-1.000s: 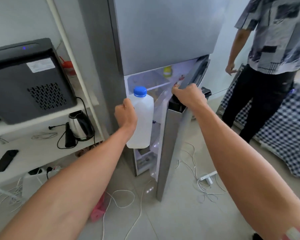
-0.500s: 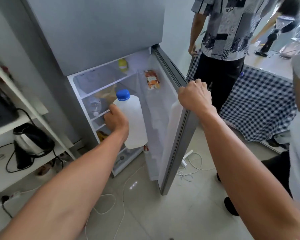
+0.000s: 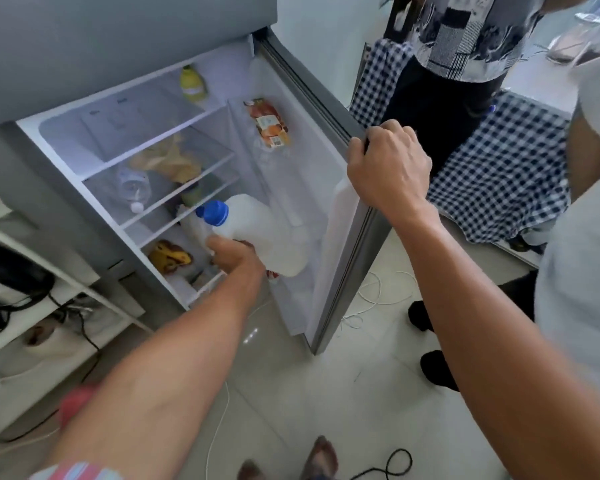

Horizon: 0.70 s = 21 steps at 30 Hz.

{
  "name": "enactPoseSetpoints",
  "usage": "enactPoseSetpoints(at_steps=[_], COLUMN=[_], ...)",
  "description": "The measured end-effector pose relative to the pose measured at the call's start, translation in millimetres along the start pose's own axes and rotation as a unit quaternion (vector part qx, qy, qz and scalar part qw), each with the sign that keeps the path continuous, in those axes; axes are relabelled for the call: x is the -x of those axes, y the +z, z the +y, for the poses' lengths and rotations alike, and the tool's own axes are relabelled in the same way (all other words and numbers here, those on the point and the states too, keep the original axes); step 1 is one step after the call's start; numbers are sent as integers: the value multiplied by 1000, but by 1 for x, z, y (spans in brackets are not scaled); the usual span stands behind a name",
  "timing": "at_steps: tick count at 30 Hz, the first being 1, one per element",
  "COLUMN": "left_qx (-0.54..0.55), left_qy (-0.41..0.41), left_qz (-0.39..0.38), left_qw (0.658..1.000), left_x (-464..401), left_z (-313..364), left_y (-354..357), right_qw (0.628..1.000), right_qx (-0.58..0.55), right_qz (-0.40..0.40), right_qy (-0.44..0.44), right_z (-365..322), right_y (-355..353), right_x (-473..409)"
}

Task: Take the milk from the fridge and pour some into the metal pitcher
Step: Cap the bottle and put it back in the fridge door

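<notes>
Two bare hands work at the open grey fridge [image 3: 84, 46]. The left hand [image 3: 234, 256] is wrapped around a white plastic milk jug with a blue cap [image 3: 257, 230], tilted, cap toward the shelves, low in the fridge opening beside the door's inner side. The right hand [image 3: 388, 168] is curled over the top edge of the grey fridge door [image 3: 347, 244]. An orange carton [image 3: 269, 123] in the door carries a label too blurred to read. Shelf contents behind the glass are hazy; a yellow-capped bottle [image 3: 192, 83] stands at the top.
</notes>
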<state>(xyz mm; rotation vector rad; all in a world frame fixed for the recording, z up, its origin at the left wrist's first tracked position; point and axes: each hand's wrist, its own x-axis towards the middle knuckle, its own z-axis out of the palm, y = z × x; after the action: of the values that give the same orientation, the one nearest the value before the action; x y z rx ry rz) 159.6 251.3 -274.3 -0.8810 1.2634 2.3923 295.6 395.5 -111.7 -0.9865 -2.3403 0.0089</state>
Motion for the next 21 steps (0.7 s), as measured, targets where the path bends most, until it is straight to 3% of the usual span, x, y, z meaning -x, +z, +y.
enactPoseSetpoints(at_steps=[11,21], left_qx=[-91,-261], left_qy=[-17,3], left_qz=[-10,-137], left_qw=[996,956], left_x=[-26,-18], left_z=[-60,-76], left_y=[5,6], right_qw=[999,1000], right_qx=[17,13], right_qz=[30,22], right_qy=[5,16], right_z=[0,0], right_y=[6,4], right_x=[-2,-3])
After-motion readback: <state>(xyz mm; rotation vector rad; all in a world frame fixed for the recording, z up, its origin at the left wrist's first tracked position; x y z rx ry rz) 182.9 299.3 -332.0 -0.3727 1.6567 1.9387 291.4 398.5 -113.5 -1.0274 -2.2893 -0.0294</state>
